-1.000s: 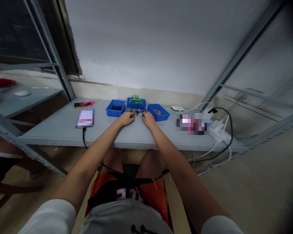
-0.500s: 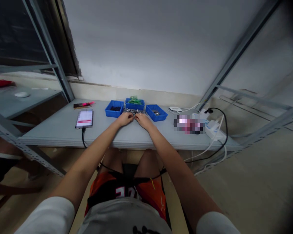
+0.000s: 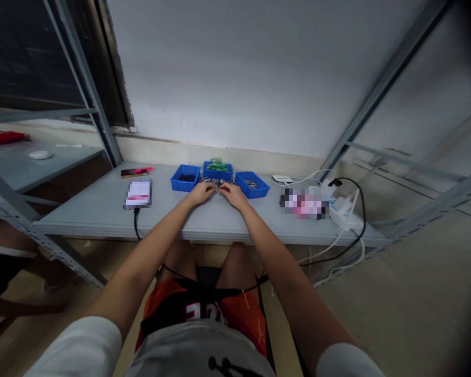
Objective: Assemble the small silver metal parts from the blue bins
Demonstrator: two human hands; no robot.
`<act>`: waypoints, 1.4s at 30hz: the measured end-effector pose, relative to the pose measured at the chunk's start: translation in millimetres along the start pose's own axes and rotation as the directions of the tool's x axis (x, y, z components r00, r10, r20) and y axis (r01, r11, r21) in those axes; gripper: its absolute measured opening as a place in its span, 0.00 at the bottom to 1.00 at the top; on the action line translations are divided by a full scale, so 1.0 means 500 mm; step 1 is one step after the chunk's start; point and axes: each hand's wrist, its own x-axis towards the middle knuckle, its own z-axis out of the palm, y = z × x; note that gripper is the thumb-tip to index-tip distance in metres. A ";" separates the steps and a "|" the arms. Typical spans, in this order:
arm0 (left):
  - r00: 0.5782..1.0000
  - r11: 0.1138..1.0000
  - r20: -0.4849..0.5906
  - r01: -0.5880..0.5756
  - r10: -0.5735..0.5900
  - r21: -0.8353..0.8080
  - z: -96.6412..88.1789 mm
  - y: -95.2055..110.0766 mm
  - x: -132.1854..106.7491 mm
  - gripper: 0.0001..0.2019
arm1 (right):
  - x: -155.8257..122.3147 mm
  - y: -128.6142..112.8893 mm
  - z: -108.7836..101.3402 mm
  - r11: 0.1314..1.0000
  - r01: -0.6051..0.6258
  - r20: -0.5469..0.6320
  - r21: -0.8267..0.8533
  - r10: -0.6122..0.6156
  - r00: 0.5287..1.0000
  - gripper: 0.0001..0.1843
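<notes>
Fingertips nearly together, my left hand (image 3: 202, 193) and my right hand (image 3: 232, 195) rest over the table just in front of a pile of small shiny metal pieces (image 3: 219, 181). Both hands are closed in a pinch; whatever lies between the fingers is too small to make out. Around the pile stand three blue bins: the left bin (image 3: 178, 185) has small dark parts (image 3: 187, 178), the back bin (image 3: 222, 175) has green pieces (image 3: 216, 165), and the right bin (image 3: 255, 193) holds small metallic parts (image 3: 251, 184).
On the grey table (image 3: 90, 209), a phone-like device (image 3: 138, 192) with a black cable lies left, near a dark flat item (image 3: 129, 173). To the right are a blurred-out object (image 3: 303, 203), a white box (image 3: 281, 179) and a power strip (image 3: 344, 212) with cables. Metal shelf posts flank the table.
My hands stay in front of the metal pile, with the right fingers slightly shifted. The whole view has tilted a little, so the table sits slightly lower.
</notes>
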 end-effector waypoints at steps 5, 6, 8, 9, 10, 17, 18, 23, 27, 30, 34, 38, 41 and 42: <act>0.998 0.999 -0.057 0.037 -0.039 -0.036 0.001 -0.002 0.002 0.13 | -0.002 -0.001 -0.006 0.998 -0.057 0.028 -0.010 0.057 0.998 0.07; 0.997 0.997 -0.063 0.043 -0.047 -0.059 0.002 -0.001 0.002 0.13 | -0.003 -0.002 -0.006 0.998 -0.061 0.029 -0.016 0.061 0.998 0.07; 0.996 0.991 -0.072 0.048 -0.058 -0.126 0.003 0.002 0.004 0.13 | -0.004 -0.005 -0.007 0.998 -0.063 0.019 -0.007 0.063 0.998 0.07; 0.996 0.985 -0.073 0.047 -0.060 -0.168 0.004 0.003 0.004 0.14 | -0.004 -0.007 -0.007 0.998 -0.063 0.010 0.009 0.063 0.998 0.07; 0.996 0.977 -0.073 0.043 -0.059 -0.210 0.004 0.003 0.005 0.14 | -0.004 -0.010 -0.007 0.998 -0.063 0.003 0.030 0.063 0.998 0.08; 0.993 0.935 -0.097 0.026 -0.064 -0.354 0.001 0.008 0.007 0.14 | 0.001 -0.008 -0.001 0.970 -0.086 0.000 0.228 0.088 0.996 0.09; 0.994 0.932 -0.090 0.025 -0.062 -0.361 0.000 0.010 0.006 0.14 | 0.001 -0.005 0.001 0.963 -0.089 0.006 0.253 0.091 0.996 0.09; 0.994 0.917 -0.035 0.083 -0.105 -0.391 0.004 0.011 0.005 0.13 | 0.001 0.004 0.008 0.942 -0.113 0.083 0.316 0.092 0.992 0.11; 0.984 0.915 -0.071 0.125 -0.165 -0.383 0.013 -0.001 0.007 0.10 | 0.000 0.002 0.006 0.951 -0.118 0.072 0.287 0.102 0.992 0.13; 0.984 0.940 -0.083 0.126 -0.160 -0.317 0.016 -0.007 0.008 0.09 | 0.001 0.000 0.003 0.955 -0.097 0.016 0.281 0.097 0.995 0.14; 0.994 0.971 -0.047 0.085 -0.098 -0.224 0.016 -0.007 0.007 0.09 | 0.005 0.007 0.003 0.961 -0.097 -0.006 0.258 0.102 0.995 0.12; 0.996 0.979 -0.032 0.078 -0.086 -0.191 0.014 -0.003 0.005 0.10 | 0.006 0.012 0.004 0.961 -0.150 0.039 0.231 0.145 0.989 0.10; 0.997 0.982 -0.024 0.068 -0.073 -0.175 0.012 -0.001 0.004 0.10 | 0.003 0.010 0.001 0.965 -0.145 0.050 0.220 0.137 0.989 0.12; 0.997 0.982 -0.025 0.066 -0.071 -0.175 0.012 0.000 0.004 0.10 | 0.002 0.009 0.000 0.968 -0.138 0.045 0.212 0.131 0.990 0.12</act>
